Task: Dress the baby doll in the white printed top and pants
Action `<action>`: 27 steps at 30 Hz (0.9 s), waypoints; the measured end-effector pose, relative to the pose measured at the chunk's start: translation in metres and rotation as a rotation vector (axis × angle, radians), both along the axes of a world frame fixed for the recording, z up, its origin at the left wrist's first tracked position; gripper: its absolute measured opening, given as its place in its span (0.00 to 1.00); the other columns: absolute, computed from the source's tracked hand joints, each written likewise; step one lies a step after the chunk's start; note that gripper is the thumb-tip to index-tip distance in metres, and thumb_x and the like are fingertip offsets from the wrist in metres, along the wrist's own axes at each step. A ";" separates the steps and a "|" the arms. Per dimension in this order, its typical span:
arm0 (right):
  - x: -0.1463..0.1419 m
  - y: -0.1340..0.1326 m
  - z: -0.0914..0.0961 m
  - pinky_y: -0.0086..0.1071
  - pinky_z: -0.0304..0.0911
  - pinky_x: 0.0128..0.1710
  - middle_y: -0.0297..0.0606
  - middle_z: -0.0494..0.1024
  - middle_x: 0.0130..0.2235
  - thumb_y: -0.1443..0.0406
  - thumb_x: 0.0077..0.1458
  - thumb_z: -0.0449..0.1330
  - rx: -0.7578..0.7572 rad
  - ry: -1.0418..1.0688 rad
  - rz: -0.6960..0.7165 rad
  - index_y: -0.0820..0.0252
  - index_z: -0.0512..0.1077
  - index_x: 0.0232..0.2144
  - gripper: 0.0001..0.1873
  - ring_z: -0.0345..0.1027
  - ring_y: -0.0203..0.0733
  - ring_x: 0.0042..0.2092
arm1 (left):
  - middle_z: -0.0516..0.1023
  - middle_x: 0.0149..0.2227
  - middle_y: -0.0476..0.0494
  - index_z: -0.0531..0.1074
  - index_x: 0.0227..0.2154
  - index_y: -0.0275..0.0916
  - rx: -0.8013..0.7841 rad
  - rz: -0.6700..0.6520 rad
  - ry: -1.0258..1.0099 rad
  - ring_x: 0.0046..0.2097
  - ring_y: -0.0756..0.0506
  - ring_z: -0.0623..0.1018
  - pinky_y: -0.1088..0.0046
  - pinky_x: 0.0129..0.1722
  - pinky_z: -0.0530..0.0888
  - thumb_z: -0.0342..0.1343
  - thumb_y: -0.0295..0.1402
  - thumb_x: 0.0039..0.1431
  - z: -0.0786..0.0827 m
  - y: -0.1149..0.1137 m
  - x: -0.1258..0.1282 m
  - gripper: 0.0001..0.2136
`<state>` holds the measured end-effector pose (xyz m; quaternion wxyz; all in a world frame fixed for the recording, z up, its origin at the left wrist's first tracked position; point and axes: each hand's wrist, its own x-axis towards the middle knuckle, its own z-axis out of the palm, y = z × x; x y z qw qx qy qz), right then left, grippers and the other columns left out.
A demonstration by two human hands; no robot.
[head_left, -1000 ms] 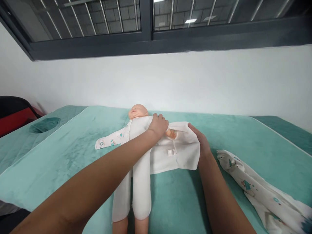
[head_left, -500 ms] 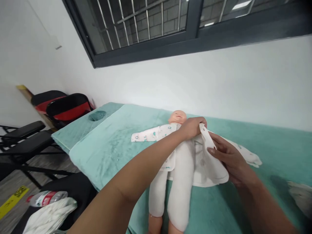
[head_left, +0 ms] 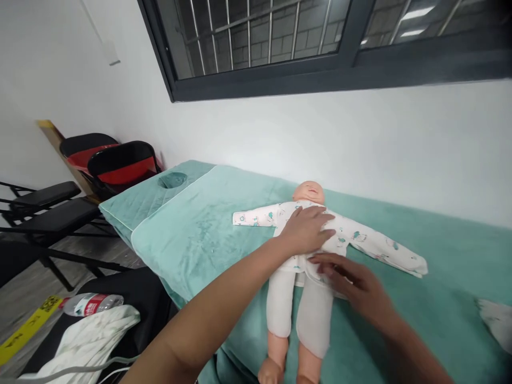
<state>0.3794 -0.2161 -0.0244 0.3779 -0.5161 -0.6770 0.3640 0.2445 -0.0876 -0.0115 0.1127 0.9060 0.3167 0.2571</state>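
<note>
A baby doll (head_left: 308,191) lies on its back on a green padded table (head_left: 192,234), dressed in a white patterned top (head_left: 360,237) with both sleeves spread out and white trousers (head_left: 300,312). My left hand (head_left: 307,230) rests flat and open on the doll's chest. My right hand (head_left: 354,285) lies open with fingers stretched over the hem of the top at the doll's belly, slightly blurred. Neither hand holds anything.
Another white patterned garment (head_left: 498,320) lies at the table's right edge. Black and red chairs (head_left: 116,165) stand at the left by the wall. A water bottle (head_left: 88,304) and a white cloth (head_left: 86,341) lie on a dark seat at lower left.
The open flap of the top that both hands held has been folded over the doll's chest. Both hands now lie flat on it. The view has shifted slightly left.
</note>
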 end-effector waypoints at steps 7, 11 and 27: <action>0.048 -0.076 -0.024 0.45 0.65 0.56 0.41 0.70 0.58 0.55 0.59 0.54 0.301 -0.542 -0.215 0.50 0.67 0.56 0.23 0.66 0.51 0.57 | 0.63 0.64 0.40 0.69 0.54 0.36 0.050 0.056 0.068 0.67 0.42 0.57 0.58 0.65 0.58 0.41 0.29 0.64 -0.006 -0.028 -0.016 0.19; 0.165 -0.121 -0.029 0.60 0.56 0.57 0.59 0.67 0.58 0.45 0.55 0.49 0.293 -1.074 -0.743 0.67 0.67 0.53 0.36 0.57 0.70 0.61 | 0.61 0.65 0.40 0.66 0.56 0.34 0.020 0.025 -0.019 0.67 0.42 0.58 0.59 0.66 0.58 0.41 0.32 0.66 -0.009 -0.045 -0.038 0.19; 0.045 -0.098 0.078 0.32 0.62 0.36 0.35 0.72 0.32 0.49 0.61 0.51 -0.036 -0.032 -0.402 0.60 0.70 0.36 0.21 0.65 0.39 0.34 | 0.74 0.53 0.41 0.66 0.54 0.42 -0.932 -0.376 -0.475 0.51 0.41 0.75 0.67 0.47 0.73 0.58 0.46 0.55 0.044 -0.135 0.008 0.26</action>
